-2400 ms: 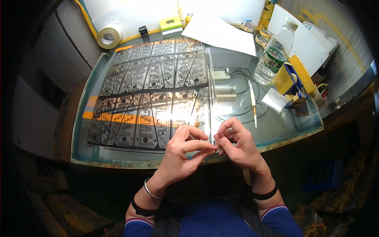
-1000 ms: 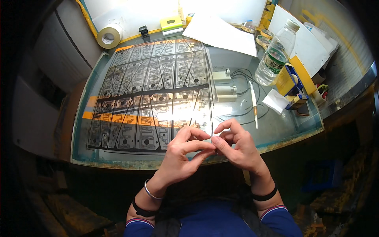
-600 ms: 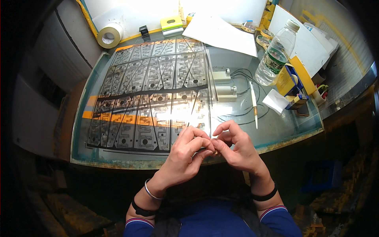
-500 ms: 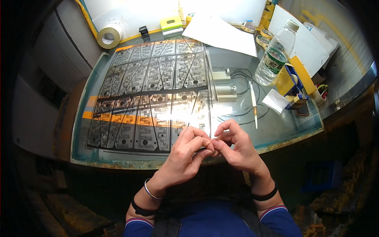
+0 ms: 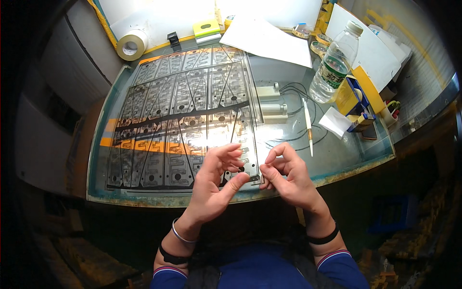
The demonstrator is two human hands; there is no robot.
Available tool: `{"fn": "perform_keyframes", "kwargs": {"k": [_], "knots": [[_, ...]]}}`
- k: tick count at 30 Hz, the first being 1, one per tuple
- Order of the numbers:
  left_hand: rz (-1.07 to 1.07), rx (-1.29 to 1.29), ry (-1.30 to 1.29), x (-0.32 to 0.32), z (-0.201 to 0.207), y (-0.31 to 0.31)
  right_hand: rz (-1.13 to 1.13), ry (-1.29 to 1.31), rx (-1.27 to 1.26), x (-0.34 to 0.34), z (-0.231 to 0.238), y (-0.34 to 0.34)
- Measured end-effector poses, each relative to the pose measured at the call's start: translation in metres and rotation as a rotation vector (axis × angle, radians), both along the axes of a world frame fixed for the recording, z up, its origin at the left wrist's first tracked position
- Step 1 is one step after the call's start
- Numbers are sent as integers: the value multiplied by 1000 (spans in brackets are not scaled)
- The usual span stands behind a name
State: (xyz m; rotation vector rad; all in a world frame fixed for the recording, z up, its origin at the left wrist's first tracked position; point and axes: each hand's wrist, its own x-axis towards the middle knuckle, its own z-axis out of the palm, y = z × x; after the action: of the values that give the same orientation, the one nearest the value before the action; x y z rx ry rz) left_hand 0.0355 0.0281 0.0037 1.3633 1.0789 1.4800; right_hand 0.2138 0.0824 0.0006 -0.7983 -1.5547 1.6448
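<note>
Above the near edge of a glass-topped table, my left hand is open, thumb and fingers apart with nothing between them. Just to its right, my right hand is closed in a pinch. A small, thin, dull piece shows at its fingertips; its kind is too small to tell. Beneath and beyond the hands lies a large clear film sheet printed with dark circuit-like patterns and thick black lines. My left hand hides part of its near right corner. A bright glare covers the sheet's middle right.
Right of the sheet lie a white pen-like tool, dark cables and a folded white paper. A clear water bottle stands behind them, near a blue and yellow box. At the back are a tape roll and white paper.
My left hand has come away from my right hand and opened, moving slightly left. My right hand stays pinched in nearly the same place, and the small piece at its fingertips now shows.
</note>
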Motion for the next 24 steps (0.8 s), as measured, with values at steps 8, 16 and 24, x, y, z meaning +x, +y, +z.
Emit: {"fn": "perform_keyframes", "kwargs": {"k": [8, 16, 24], "knots": [[16, 194, 683, 2, -1, 0, -34, -31, 63, -1, -2, 0], [20, 199, 796, 5, 1, 1, -21, -48, 142, -2, -9, 2], [1, 194, 735, 3, 0, 2, -22, -112, 184, -2, -8, 2]]}}
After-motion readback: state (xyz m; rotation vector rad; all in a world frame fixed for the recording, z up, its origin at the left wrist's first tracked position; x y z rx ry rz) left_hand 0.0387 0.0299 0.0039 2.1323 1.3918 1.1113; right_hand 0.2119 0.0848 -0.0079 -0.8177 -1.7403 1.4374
